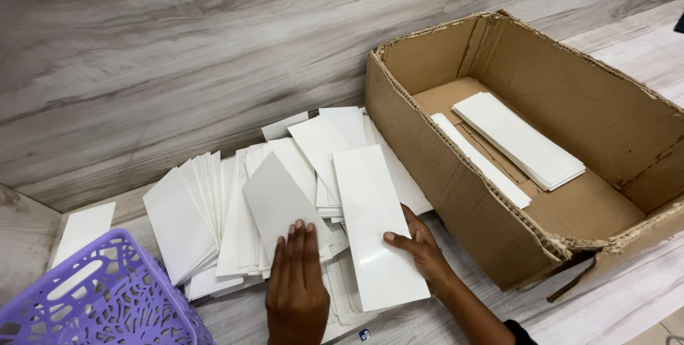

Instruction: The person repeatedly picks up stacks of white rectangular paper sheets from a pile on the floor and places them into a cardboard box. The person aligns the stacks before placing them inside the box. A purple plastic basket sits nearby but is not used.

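Right hand (422,246) grips a long white card (377,224) along its right edge, thumb on the glossy top face and the remaining fingers under or behind the edge; the card lies lengthwise, pointing away from the person, on top of a loose spread of similar cards. Left hand (296,284) rests flat, fingers extended and together, palm down, on the near end of a second white card (279,206) immediately to the left of the first; this card is rotated slightly and appears greyer in shade. Neither hand is clenched. Beyond and to the left of both hands, the pile of white cards (214,209) fans out across the pale wood-grain floor (627,295), reaching the grey wood-grain wall (214,45). To the right of the right hand stands an open cardboard box (456,174) with torn rim edges; inside it, a neat stack of white cards (520,138) lies on the box bottom, with a further strip of cards just beside that stack. Near the left hand, at the lower left, sits a purple plastic basket (100,295) with an openwork pattern, and a single white card (84,227) lies beyond it.
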